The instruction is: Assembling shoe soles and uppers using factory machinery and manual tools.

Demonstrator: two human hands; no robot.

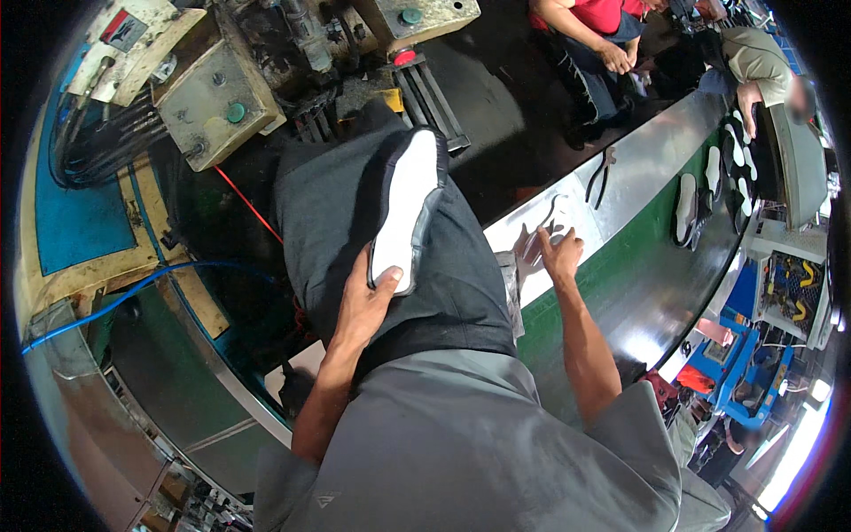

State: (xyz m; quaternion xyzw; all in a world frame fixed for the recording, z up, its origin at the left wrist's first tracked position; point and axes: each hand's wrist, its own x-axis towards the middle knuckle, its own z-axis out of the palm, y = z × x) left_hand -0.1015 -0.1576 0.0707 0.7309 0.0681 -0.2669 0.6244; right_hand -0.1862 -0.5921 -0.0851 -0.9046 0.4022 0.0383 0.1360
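Note:
My left hand (359,306) is closed round one end of a shoe (409,191), its thumb on the white underside. The shoe has a black edge and lies bottom up over my dark-trousered thigh. Out to the right, my right hand (562,254) is over a shiny metal bench, fingers extended and apart. Its fingertips are at a white and grey patterned piece (558,213), perhaps a shoe sole. Whether they press on it cannot be made out. A pair of dark-handled pliers (601,177) rests on the bench just beyond.
Machinery with a green-buttoned control box (213,115) stands at far left. A blue hose (146,282) crosses the left side. Several white-bottomed shoes (686,208) sit on a green conveyor at right. Two people work beyond, one in a red shirt (592,19).

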